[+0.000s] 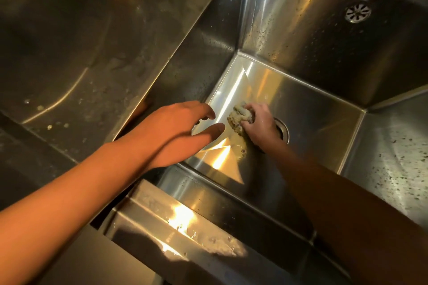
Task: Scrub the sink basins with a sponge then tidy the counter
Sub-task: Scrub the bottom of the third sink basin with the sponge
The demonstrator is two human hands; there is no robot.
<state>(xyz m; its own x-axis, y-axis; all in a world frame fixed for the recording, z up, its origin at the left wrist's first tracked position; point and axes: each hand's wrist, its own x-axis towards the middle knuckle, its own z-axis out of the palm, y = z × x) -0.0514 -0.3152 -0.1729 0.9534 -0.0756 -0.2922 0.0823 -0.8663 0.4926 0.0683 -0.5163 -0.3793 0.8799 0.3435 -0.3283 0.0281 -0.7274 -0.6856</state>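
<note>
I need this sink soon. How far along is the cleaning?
Early. The floor of the right basin looks shiny already. In hand: the right hand grips the sponge on that floor beside the drain; the left hand hovers open. Left: specks on this basin's walls, residue in the left basin, suds on the front ledge.

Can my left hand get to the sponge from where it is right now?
Probably yes. The left hand hangs open close beside the sponge with nothing between them, though the right hand grips the sponge's far side.
</note>
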